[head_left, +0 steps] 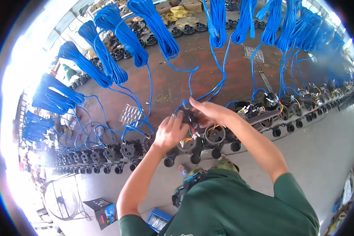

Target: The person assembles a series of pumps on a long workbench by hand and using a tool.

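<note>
Holding one black wired fitting (189, 116) over the table's (171, 88) front edge, left hand (169, 133) clamped on it, right hand (214, 112) curled round the other side (can't tell if gripping), probably to keep the coloured wires (193, 134) reachable. Counting at least ten blue cable coils (158, 29), likely spread to avoid tangles, and two grid-like plates (130, 115). Can't count the black housings (131, 149) properly, lol.

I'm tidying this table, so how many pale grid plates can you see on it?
2 that I can make out: one grid plate left of the left hand, and a second grid plate farther back, toward the right, near blue cable coils. More may be hidden.
</note>
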The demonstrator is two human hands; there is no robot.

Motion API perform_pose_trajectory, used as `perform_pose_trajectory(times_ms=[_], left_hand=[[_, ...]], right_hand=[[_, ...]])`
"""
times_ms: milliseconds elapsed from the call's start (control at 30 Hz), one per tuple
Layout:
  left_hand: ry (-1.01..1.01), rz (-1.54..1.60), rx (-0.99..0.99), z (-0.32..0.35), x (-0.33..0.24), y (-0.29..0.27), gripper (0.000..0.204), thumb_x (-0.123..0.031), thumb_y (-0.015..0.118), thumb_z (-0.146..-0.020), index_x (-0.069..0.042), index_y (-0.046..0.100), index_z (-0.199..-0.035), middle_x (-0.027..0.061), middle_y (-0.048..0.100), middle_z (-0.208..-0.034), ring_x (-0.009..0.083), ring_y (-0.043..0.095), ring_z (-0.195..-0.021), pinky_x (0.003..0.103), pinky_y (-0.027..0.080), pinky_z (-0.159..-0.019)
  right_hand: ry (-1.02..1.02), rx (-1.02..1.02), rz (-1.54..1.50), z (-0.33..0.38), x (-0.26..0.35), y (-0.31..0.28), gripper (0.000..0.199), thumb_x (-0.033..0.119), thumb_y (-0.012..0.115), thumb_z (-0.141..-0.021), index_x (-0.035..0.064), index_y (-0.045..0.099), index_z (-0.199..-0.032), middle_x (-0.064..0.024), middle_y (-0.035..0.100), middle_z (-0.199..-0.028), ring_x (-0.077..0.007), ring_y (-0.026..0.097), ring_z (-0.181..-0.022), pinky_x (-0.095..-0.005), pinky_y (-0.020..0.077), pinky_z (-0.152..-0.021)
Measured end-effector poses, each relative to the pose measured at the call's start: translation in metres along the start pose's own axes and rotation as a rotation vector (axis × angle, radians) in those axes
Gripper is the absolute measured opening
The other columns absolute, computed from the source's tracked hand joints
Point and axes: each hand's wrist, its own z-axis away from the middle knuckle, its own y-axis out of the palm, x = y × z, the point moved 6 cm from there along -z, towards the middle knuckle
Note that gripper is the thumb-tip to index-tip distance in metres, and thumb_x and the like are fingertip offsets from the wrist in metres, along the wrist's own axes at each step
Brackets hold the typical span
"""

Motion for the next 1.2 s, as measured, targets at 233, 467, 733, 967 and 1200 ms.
perform_pose_trajectory(times_ms=[233, 467, 733, 967, 1200], left_hand=[[0.365, 0.179, -0.109, 0.013, -0.034, -0.013, 0.021, -0.018, 0.076, -0.07, -0.01, 0.065, -0.086, 0.0137, 0.072, -0.109, 0.0208, 0.068, -0.084, 0.031, 0.056, -0.077], [-1.012, 0.768, -0.259, 0.067, 0.009, 0.01, 0.076, -0.032, 0.095, -0.071, 0.003, 0.061, -0.129, 0.0208, 0.06, -0.131, 0.0361, 0.06, -0.123, 0.045, 0.05, -0.104], [-1.143, 1.125, 0.225, 0.079, -0.022, 0.095, 0.059, -0.045, 0.095, -0.071, 0.002, 0.077, -0.103, 0.0134, 0.078, -0.093, 0.0211, 0.074, -0.088, 0.038, 0.057, -0.078], [-1.083, 0.547, 0.066, 0.095, -0.026, 0.077, 0.05, -0.02, 0.086, -0.071, 0.005, 0.07, -0.112, 0.0202, 0.069, -0.116, 0.0385, 0.061, -0.118, 0.045, 0.049, -0.101], [-0.89, 0.343, 0.173, 0.108, -0.057, 0.069, 0.047, -0.032, 0.081, -0.082, 0.006, 0.074, -0.11, 0.0228, 0.052, -0.143, 0.0411, 0.049, -0.128, 0.054, 0.044, -0.103]], right_hand=[[0.301, 0.033, 0.052, -0.056, -0.032, 0.013, 0.044, 0.052, 0.068, -0.1, 0.0077, 0.07, -0.099, -0.0049, 0.07, -0.086, -0.021, 0.068, -0.076, -0.0384, 0.0576, -0.072], [-0.095, 0.171, -0.235, -0.028, -0.018, 0.007, 0.028, 0.017, 0.055, -0.107, -0.0002, 0.069, -0.124, -0.0095, 0.075, -0.117, -0.0211, 0.075, -0.101, -0.0359, 0.0615, -0.09], [-0.233, 0.04, -0.228, -0.039, -0.021, -0.005, 0.028, 0.022, 0.062, -0.108, 0.0023, 0.068, -0.128, -0.0058, 0.074, -0.116, -0.0163, 0.073, -0.104, -0.0343, 0.0612, -0.092], [-0.197, -0.022, -0.071, -0.042, -0.018, 0.017, 0.032, 0.032, 0.064, -0.108, 0.004, 0.071, -0.121, -0.0031, 0.074, -0.112, -0.0141, 0.07, -0.1, -0.0311, 0.0554, -0.09], [-0.454, -0.223, 0.281, -0.05, -0.046, 0.016, 0.024, 0.021, 0.059, -0.111, 0.002, 0.072, -0.118, -0.0017, 0.073, -0.107, -0.0095, 0.065, -0.098, -0.0273, 0.0512, -0.09]])
